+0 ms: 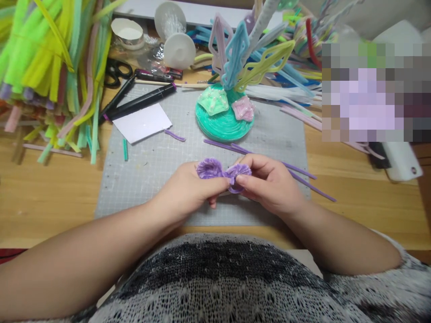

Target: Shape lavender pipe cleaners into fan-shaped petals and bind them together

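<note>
Grid mat on wood table; faint print near mat's far edge, too small to read surely. Left hand and right hand together, both pinching one purple bow over mat. Two long purple stems pass behind right hand. Beyond: one teal disc, two stars on it; one white card.

On the left of the wooden table, a thick bundle of yellow, green and pastel fuzzy stems spreads near black-handled scissors. Two black markers lie by a white card at the gray cutting mat's upper left, with a white spool farther back. Toward the right edge sits a white device, perhaps a glue gun, only partly visible.
</note>
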The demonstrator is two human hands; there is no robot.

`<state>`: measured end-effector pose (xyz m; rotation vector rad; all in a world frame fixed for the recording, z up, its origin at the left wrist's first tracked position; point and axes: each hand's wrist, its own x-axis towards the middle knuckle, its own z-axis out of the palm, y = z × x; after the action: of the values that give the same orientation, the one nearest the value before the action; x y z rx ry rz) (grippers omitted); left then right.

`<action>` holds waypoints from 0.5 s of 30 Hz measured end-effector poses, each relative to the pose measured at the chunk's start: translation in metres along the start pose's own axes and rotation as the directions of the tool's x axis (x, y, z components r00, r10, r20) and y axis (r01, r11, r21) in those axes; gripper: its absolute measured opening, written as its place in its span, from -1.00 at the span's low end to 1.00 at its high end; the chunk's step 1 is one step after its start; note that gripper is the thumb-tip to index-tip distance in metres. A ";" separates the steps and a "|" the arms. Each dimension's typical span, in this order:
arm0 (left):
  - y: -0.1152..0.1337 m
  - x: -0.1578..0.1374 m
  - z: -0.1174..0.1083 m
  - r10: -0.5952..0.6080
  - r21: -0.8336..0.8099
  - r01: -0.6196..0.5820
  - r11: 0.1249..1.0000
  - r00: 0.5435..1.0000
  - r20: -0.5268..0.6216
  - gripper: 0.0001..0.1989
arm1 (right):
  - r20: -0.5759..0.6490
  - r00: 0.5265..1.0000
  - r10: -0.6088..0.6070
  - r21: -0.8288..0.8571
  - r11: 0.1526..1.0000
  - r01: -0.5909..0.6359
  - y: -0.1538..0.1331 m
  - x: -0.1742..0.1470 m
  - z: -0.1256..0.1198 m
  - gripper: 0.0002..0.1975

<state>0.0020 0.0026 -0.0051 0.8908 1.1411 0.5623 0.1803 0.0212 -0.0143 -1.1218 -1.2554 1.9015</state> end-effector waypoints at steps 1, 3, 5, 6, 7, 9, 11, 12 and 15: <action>0.000 0.000 0.000 0.013 0.014 -0.013 1.000 1.000 -0.003 -0.76 | -0.011 1.000 0.029 0.013 1.000 -0.028 0.001 0.000 0.000 -0.77; -0.001 0.000 0.001 0.129 0.092 -0.119 0.989 0.986 -0.106 -0.84 | -0.067 0.995 0.067 0.041 0.997 -0.065 0.001 0.000 -0.001 -0.76; -0.003 -0.001 0.001 0.382 0.309 -0.298 0.903 0.885 -0.265 -0.72 | -0.125 0.989 0.078 0.073 0.995 -0.069 0.002 0.001 -0.001 -0.76; -0.003 -0.002 0.000 0.526 0.452 -0.368 0.812 0.797 -0.297 -0.69 | -0.134 0.988 0.077 0.084 0.994 -0.066 0.002 0.002 0.000 -0.75; -0.004 -0.003 0.000 0.648 0.583 -0.412 0.700 0.710 -0.277 -0.71 | -0.128 0.989 0.074 0.093 0.994 -0.063 0.002 0.002 0.000 -0.75; -0.006 -0.005 -0.002 0.774 0.738 -0.448 0.505 0.613 -0.157 -0.82 | -0.089 0.993 0.075 0.113 0.991 -0.065 0.003 0.002 0.002 -0.76; -0.007 -0.006 -0.004 0.788 0.768 -0.471 0.435 0.612 -0.071 -0.91 | -0.045 0.996 0.080 0.156 0.985 -0.072 0.003 0.001 0.005 -0.77; -0.008 -0.006 -0.005 0.777 0.764 -0.475 0.437 0.628 -0.053 -0.92 | -0.029 0.996 0.083 0.180 0.981 -0.076 0.003 0.000 0.006 -0.77; -0.009 -0.004 -0.007 0.737 0.742 -0.460 0.487 0.672 -0.067 -0.92 | -0.003 0.997 0.083 0.227 0.971 -0.080 0.003 -0.002 0.010 -0.78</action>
<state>-0.0064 -0.0032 -0.0115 1.9698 1.3996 0.9702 0.1727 0.0145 -0.0145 -1.0769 -0.9687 2.0363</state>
